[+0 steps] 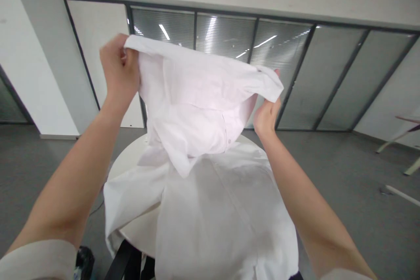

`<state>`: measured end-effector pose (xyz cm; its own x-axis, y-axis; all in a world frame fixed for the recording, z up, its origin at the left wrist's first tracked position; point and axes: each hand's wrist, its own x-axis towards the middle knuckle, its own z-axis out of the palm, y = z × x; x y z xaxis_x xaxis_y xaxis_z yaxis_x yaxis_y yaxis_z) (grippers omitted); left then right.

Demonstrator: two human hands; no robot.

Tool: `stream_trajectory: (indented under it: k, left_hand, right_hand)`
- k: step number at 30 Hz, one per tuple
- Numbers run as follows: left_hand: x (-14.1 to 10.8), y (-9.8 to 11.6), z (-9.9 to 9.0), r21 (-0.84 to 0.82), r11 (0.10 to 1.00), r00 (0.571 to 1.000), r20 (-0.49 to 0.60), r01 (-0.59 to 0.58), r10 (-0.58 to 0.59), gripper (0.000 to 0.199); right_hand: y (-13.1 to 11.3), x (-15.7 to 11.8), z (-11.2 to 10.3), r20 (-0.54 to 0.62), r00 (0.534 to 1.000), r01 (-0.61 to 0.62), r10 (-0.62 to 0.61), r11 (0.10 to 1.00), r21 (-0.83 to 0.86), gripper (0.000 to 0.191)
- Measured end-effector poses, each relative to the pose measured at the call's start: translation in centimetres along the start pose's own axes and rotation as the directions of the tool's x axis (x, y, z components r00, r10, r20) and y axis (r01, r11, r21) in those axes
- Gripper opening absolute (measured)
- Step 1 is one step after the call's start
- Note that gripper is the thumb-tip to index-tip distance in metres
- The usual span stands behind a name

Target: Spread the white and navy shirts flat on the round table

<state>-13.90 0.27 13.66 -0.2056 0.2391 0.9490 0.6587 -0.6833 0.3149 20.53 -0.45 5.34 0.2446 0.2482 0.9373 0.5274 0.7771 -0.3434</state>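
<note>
A white shirt (210, 197) hangs between my two hands, its upper part lifted above a round white table (127, 157). My left hand (120, 63) is closed on one upper corner of the cloth. At the opposite corner my right hand (267, 113) grips a folded edge, with part of its fingers hidden behind the fabric. A button shows on the raised section. The lower part of the shirt spreads over the tabletop and down its near side, and one sleeve (131, 192) droops over the left edge.
Behind the table runs a glass partition (226, 35) with blinds and dark frames. Black chair parts (126, 260) stand below the table's near edge. Legs of other furniture (390, 140) show at the far right, on the grey floor (341, 175).
</note>
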Motion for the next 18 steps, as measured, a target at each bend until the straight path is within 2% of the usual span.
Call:
stream_trajectory:
  k: [3, 4, 5, 6, 7, 8, 9, 10, 11, 12, 13, 14, 15, 16, 17, 18]
  left_hand:
    - [0.1, 0.3, -0.5, -0.099, 0.972, 0.966, 0.17, 0.214, -0.195, 0.027]
    - [-0.4, 0.5, -0.9, -0.132, 0.952, 0.934, 0.268, 0.277, -0.235, 0.029]
    - [-1.0, 0.6, -1.5, -0.156, 0.928, 0.882, 0.397, 0.338, -0.254, 0.03]
    - [-1.7, 0.6, -2.1, -0.167, 0.906, 0.803, 0.543, 0.39, -0.245, 0.033]
    - [-2.3, 0.5, -2.7, -0.165, 0.89, 0.699, 0.684, 0.425, -0.207, 0.035]
    - [-2.9, 0.2, -3.3, -0.155, 0.886, 0.588, 0.795, 0.437, -0.151, 0.038]
    - [-3.5, -0.1, -3.8, -0.141, 0.898, 0.501, 0.86, 0.416, -0.097, 0.038]
    - [-4.0, -0.6, -4.1, -0.116, 0.927, 0.463, 0.884, 0.356, -0.067, 0.036]
    - [-4.6, -1.2, -4.2, -0.067, 0.963, 0.47, 0.88, 0.26, -0.066, 0.032]
    - [-5.1, -1.7, -4.3, 0.014, 0.99, 0.515, 0.853, 0.137, -0.083, 0.027]
    - [-5.6, -2.2, -4.2, 0.122, 0.992, 0.58, 0.807, 0.015, -0.108, 0.025]
    - [-6.2, -2.7, -4.0, 0.237, 0.968, 0.638, 0.758, -0.077, -0.135, 0.024]
    - [-6.8, -3.2, -3.9, 0.33, 0.937, 0.672, 0.72, -0.111, -0.174, 0.024]
    - [-7.5, -3.6, -3.7, 0.379, 0.922, 0.672, 0.703, -0.079, -0.231, 0.023]
    - [-8.1, -3.9, -3.6, 0.375, 0.927, 0.636, 0.712, 0.015, -0.299, 0.024]
    - [-8.8, -4.2, -3.5, 0.33, 0.931, 0.56, 0.747, 0.158, -0.359, 0.028]
  right_hand:
    - [-0.8, 0.4, -1.4, -0.127, 0.974, 0.16, -0.187, 0.968, -0.196, 0.055]
    - [-0.9, 0.4, -1.9, -0.149, 0.965, 0.177, -0.217, 0.954, -0.241, 0.056]
    - [-1.0, 0.4, -2.4, -0.153, 0.961, 0.183, -0.232, 0.943, -0.279, 0.057]
    - [-1.0, 0.3, -2.9, -0.144, 0.96, 0.186, -0.24, 0.932, -0.313, 0.058]
    - [-1.0, 0.3, -3.4, -0.123, 0.961, 0.192, -0.246, 0.92, -0.341, 0.06]
    - [-1.1, 0.2, -4.0, -0.098, 0.964, 0.195, -0.246, 0.909, -0.369, 0.062]
    - [-1.2, 0.2, -4.5, -0.061, 0.972, 0.186, -0.229, 0.897, -0.4, 0.064]
    - [-1.3, 0.2, -5.0, -0.012, 0.982, 0.164, -0.189, 0.881, -0.443, 0.063]
    - [-1.5, 0.1, -5.4, 0.041, 0.991, 0.128, -0.124, 0.854, -0.505, 0.059]
    - [-1.7, 0.1, -5.8, 0.091, 0.995, 0.086, -0.04, 0.808, -0.583, 0.054]
    - [-1.8, 0.0, -6.1, 0.141, 0.988, 0.053, 0.055, 0.748, -0.662, 0.049]
    - [-1.9, 0.0, -6.4, 0.178, 0.972, 0.024, 0.155, 0.685, -0.729, 0.046]
    - [-1.8, -0.2, -6.6, 0.192, 0.948, -0.011, 0.253, 0.632, -0.775, 0.043]
    - [-1.7, -0.4, -6.7, 0.193, 0.917, -0.065, 0.35, 0.606, -0.793, 0.041]
    - [-1.4, -0.7, -6.8, 0.199, 0.872, -0.14, 0.448, 0.616, -0.775, 0.04]
    - [-1.1, -1.1, -6.8, 0.217, 0.815, -0.242, 0.537, 0.656, -0.715, 0.041]
